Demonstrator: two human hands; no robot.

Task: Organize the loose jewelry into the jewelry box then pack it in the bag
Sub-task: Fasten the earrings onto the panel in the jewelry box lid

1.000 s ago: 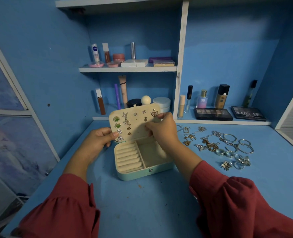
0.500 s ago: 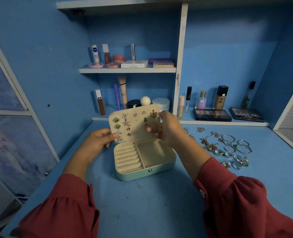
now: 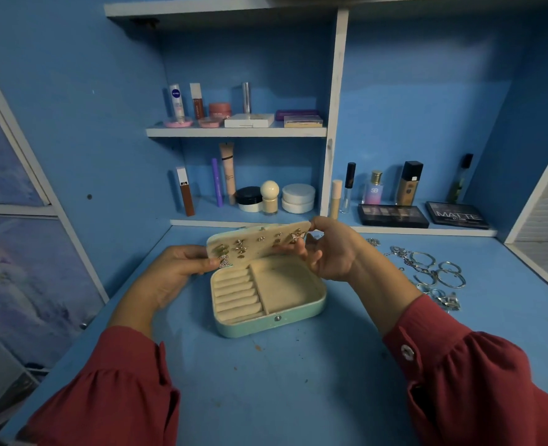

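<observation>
A person in red sleeves sits at a blue desk point(image 3: 266, 381), working on a mint-green jewelry box point(image 3: 268, 300) that lies open at the centre, its long axis running left to right. Its cream earring panel point(image 3: 256, 244), studded with earrings, is tipped forward over the base. The left hand point(image 3: 173, 275) pinches the panel's left end between thumb and fingers; the right hand point(image 3: 329, 252) curls round the panel's right end, thumb on the top corner. The ring rolls and the open compartment below look empty. The loose jewelry point(image 3: 433, 272), a scatter of silver rings, hoops and chains, lies on the desk to the right of the box, just beyond the right wrist, so the right hand is much the nearer for the next pick. No bag is visible. Cosmetics line the shelves point(image 3: 234, 132) behind
</observation>
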